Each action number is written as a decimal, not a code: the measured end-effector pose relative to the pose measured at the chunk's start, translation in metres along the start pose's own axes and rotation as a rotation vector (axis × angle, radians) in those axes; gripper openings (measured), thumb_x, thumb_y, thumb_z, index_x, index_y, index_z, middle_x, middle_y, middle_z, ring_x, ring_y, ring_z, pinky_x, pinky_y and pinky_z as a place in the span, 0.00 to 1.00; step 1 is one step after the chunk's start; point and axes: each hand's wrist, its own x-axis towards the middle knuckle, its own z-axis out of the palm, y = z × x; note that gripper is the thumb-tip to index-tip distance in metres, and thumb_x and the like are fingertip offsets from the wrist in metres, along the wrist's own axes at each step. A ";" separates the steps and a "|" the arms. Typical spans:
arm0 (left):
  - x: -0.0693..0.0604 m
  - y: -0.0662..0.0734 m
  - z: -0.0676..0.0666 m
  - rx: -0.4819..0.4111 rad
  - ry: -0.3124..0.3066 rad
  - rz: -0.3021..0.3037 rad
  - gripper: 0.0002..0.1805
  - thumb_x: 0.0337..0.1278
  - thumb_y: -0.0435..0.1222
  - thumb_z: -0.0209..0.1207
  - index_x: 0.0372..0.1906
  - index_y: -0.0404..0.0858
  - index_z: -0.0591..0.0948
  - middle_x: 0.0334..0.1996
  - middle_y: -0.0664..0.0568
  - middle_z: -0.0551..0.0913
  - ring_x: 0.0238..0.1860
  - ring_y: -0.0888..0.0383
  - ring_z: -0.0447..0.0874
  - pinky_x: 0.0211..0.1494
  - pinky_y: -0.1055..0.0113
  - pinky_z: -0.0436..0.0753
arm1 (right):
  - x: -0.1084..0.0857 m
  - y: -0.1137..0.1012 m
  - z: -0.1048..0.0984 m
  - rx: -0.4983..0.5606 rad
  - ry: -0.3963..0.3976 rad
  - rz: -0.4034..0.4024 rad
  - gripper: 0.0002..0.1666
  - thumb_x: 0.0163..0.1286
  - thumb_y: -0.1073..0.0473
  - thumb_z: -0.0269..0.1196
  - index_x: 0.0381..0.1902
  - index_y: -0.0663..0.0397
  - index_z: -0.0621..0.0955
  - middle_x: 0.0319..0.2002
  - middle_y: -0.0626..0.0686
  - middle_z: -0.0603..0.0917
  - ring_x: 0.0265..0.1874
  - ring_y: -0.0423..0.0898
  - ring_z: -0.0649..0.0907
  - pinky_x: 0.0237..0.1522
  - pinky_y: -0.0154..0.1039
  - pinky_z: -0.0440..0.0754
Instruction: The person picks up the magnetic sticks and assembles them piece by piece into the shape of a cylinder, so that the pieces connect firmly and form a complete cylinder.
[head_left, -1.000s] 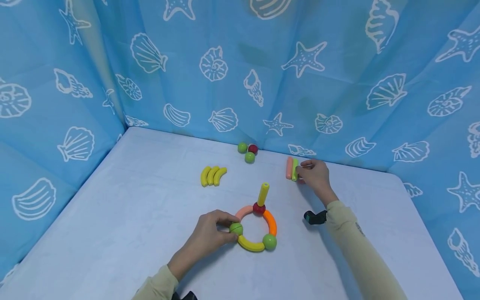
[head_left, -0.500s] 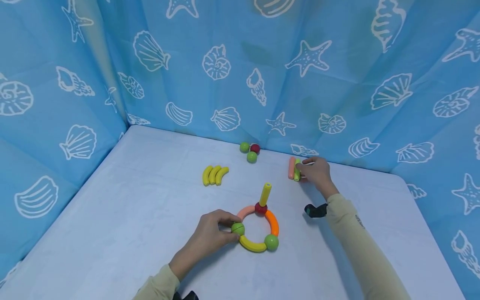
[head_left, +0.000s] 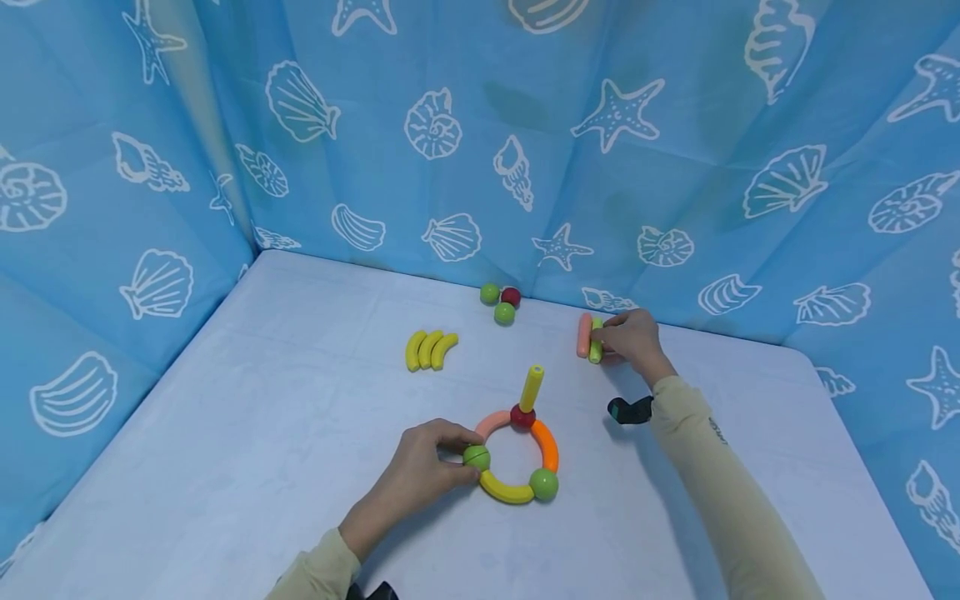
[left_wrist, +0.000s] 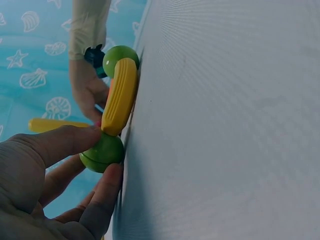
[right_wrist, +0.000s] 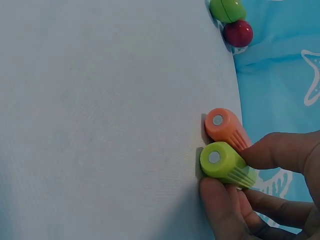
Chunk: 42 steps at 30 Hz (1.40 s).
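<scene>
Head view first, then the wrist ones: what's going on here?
A person is handling toy pieces with both hands on a white-covered table. The left hand holds a green ball that is part of a ring of balls and curved pieces; a yellow stick stands up from the ring's red ball. The right hand pinches a light green stick beside a pink stick near the far edge. Three yellow curved pieces lie apart from the ring.

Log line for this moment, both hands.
left hand: pinching green ball in ring | right hand: pinching lime stick beside pink stick | yellow stick: standing on red ball
</scene>
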 end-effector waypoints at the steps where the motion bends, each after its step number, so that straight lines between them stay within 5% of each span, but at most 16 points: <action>1: 0.000 0.000 0.000 -0.001 -0.002 -0.004 0.18 0.47 0.33 0.75 0.47 0.44 0.88 0.40 0.60 0.83 0.44 0.61 0.82 0.50 0.60 0.83 | -0.001 0.000 0.000 -0.006 0.002 0.001 0.27 0.66 0.58 0.66 0.58 0.68 0.74 0.47 0.63 0.78 0.37 0.52 0.85 0.35 0.41 0.87; 17: 0.000 0.000 0.001 0.008 0.002 -0.007 0.18 0.47 0.33 0.75 0.47 0.45 0.87 0.40 0.62 0.83 0.44 0.62 0.82 0.50 0.62 0.82 | -0.007 -0.004 0.000 -0.072 0.024 -0.017 0.27 0.64 0.55 0.68 0.54 0.67 0.76 0.42 0.60 0.79 0.35 0.49 0.83 0.33 0.39 0.84; 30: 0.000 0.001 0.000 0.003 -0.005 -0.012 0.18 0.46 0.32 0.75 0.46 0.45 0.87 0.40 0.60 0.83 0.44 0.61 0.82 0.51 0.60 0.83 | -0.017 -0.002 -0.004 -0.009 0.006 0.005 0.29 0.67 0.58 0.63 0.60 0.70 0.71 0.55 0.65 0.72 0.45 0.56 0.81 0.41 0.46 0.87; 42: -0.001 0.002 -0.001 0.004 -0.003 -0.001 0.18 0.47 0.33 0.75 0.47 0.44 0.87 0.41 0.59 0.84 0.45 0.60 0.82 0.52 0.58 0.82 | -0.028 0.003 -0.004 0.054 0.007 -0.001 0.32 0.68 0.58 0.64 0.63 0.68 0.67 0.57 0.65 0.71 0.49 0.57 0.80 0.37 0.44 0.88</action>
